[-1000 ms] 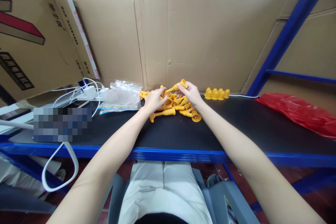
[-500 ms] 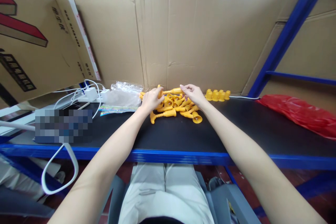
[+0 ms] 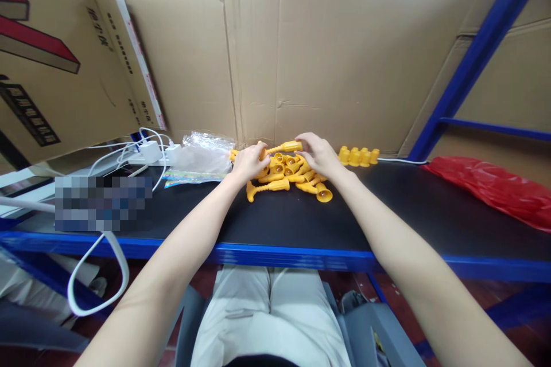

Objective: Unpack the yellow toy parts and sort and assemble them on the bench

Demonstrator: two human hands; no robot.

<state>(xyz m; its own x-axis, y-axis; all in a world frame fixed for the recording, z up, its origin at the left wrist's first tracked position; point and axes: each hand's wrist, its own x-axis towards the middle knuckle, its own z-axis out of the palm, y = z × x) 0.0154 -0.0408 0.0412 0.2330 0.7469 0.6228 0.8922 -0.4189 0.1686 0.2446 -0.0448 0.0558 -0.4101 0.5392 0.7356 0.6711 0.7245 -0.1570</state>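
A heap of yellow plastic trumpet-shaped pieces lies on the black shelf top in front of me. My left hand is closed round the handle end of one yellow piece held level above the heap. My right hand touches that piece's wide end with thumb and fingertips. A row of yellow cup-shaped caps stands just right of my right hand, against the cardboard.
A crumpled clear plastic bag lies left of the heap, with white chargers and cables beyond it. A red plastic bag lies at the right. Cardboard sheets wall the back; a blue shelf edge runs along the front.
The held yellow piece has turned from tilted to level, and my left hand has taken its handle end. My right hand has shifted slightly along its wide end.
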